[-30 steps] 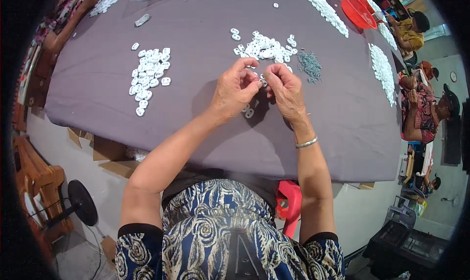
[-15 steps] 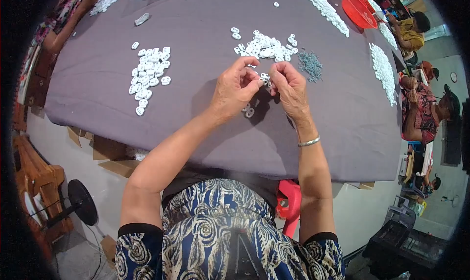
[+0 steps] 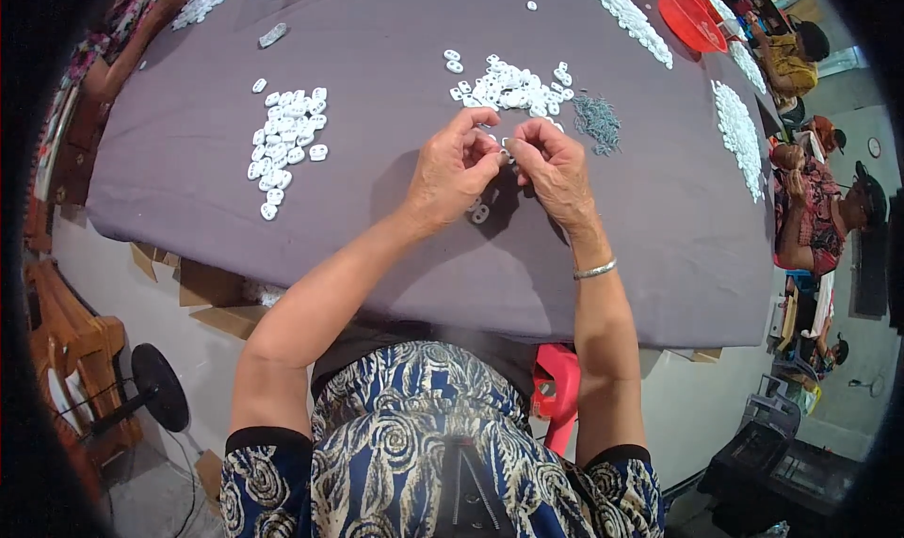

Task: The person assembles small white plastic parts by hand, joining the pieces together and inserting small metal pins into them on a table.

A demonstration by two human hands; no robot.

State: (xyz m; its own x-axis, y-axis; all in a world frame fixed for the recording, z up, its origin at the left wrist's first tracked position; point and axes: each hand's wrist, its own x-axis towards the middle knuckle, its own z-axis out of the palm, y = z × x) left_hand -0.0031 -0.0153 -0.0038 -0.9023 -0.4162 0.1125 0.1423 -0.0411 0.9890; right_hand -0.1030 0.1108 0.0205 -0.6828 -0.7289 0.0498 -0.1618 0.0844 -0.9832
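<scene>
Head view: my left hand (image 3: 452, 169) is near the centre of the frame, thumb and forefinger pinched narrow on a small white piece (image 3: 506, 150). My right hand (image 3: 557, 169) meets it from the right, its thumb and fingertips drawn close together at the piece; I cannot tell whether they grip anything of their own. A silver bracelet (image 3: 595, 270) circles my right wrist.

Just above my hands, at upper centre, lies a loose pile of white pieces (image 3: 516, 88), with a heap of thin grey-green bits (image 3: 597, 124) near its right side. A few loose white pieces (image 3: 478, 210) lie below my fingers, partly in shadow. Left of centre, a second white pile (image 3: 287, 138) trails downward, its pieces showing paired openings.

All these rest on a grey-purple cloth (image 3: 395, 58). At upper right sits a red basin (image 3: 692, 20) beside a long white heap (image 3: 629, 20). A co-worker's arm (image 3: 141, 44) reaches in at upper left, and a black fan (image 3: 160, 387) stands at lower left.
</scene>
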